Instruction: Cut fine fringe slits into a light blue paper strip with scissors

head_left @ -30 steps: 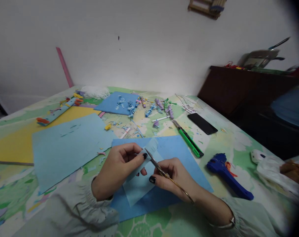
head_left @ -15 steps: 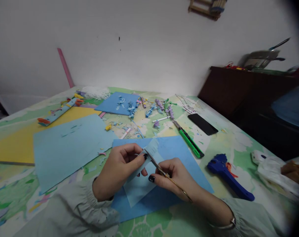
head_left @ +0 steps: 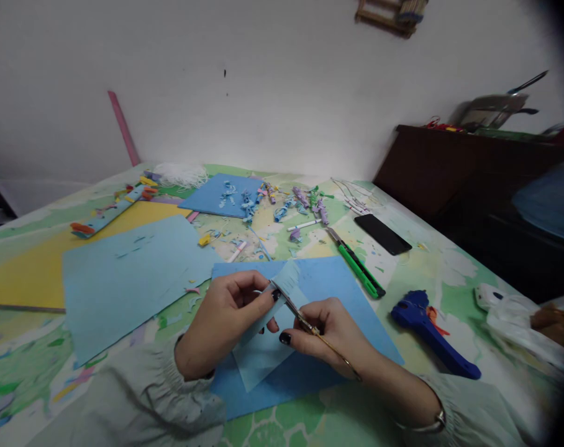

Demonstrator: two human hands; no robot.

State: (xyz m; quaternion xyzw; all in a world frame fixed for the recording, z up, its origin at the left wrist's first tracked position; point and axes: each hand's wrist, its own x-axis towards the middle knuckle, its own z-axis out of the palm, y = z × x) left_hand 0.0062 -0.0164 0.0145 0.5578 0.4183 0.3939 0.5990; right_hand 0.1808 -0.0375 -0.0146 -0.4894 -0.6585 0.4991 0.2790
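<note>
Almost nothing has moved over the last second. The left hand [head_left: 221, 323] still pinches the pale blue paper [head_left: 262, 357] between thumb and fingertips, closed tight on its folded upper edge and holding it just above the darker blue sheet [head_left: 342, 288] at the near middle of the table [head_left: 422, 264]. The right hand [head_left: 333, 338] keeps the small scissors [head_left: 294, 309], fingers curled shut round the handles. The blades angle up and left into the paper's top edge, right beside the left thumb nail. The blade tips have crept a hair to the left and both hands have drifted slightly. The blades look nearly closed, but the gap is too small to tell.

Judgement: the snipping along that fringed edge is under way at the same spot, with little new cut made.

The rest is unchanged:
- The green utility knife [head_left: 356, 264] and the phone [head_left: 383, 233] lie to the right and farther off.
- The blue glue gun [head_left: 428, 332] is near right.
- The large light blue sheet [head_left: 128, 273] lies to the left, over the yellow sheet [head_left: 25, 273].
- Paper curls [head_left: 300, 200] are scattered at the far side.
</note>
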